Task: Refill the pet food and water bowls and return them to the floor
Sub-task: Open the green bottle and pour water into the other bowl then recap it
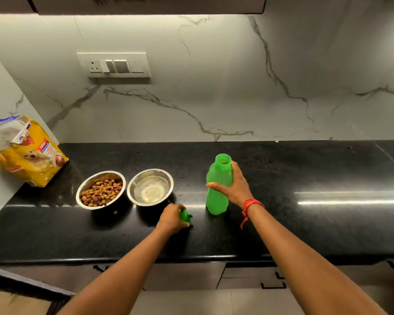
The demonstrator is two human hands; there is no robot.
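Note:
Two steel bowls stand side by side on the black counter (305, 223). The left bowl (100, 189) holds brown kibble; the right bowl (150, 187) holds clear water. To their right a green plastic bottle (217, 189) stands upright with its mouth uncapped, and my right hand (233, 184) is wrapped around its middle. My left hand (172, 218) rests on the counter just in front of the water bowl, closed on the green bottle cap (185, 215).
A yellow dog-food bag (30, 153), torn at the top, leans in the back left corner. One kibble piece (115, 212) lies on the counter before the food bowl. A switch panel (116, 64) is on the marble wall. Dark cabinet drawers sit below the counter edge.

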